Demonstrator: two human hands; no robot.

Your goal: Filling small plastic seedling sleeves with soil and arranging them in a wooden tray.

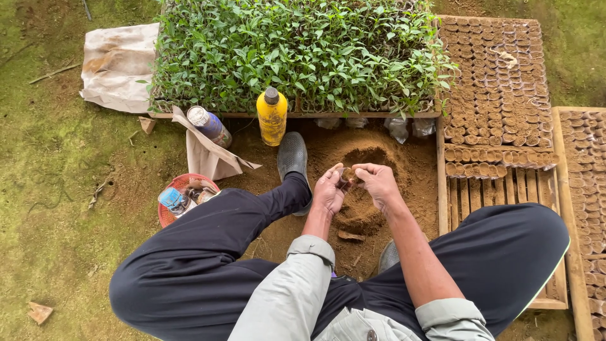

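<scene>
Hands meet right over the soil pile (pixel 372 183) from where I'm watching: left hand (pixel 329 191) and right hand (pixel 377 183) are both pinched together on a small soil-filled pot (pixel 348 176), fingertips nearly touching. Just behind the pile sits the seedling tray (pixel 297 53), with a yellow bottle (pixel 272 117) leaning against its near edge. Right of the pile are wooden trays of filled pots (pixel 499 88), and left of it there's a red basket (pixel 183 197).
</scene>
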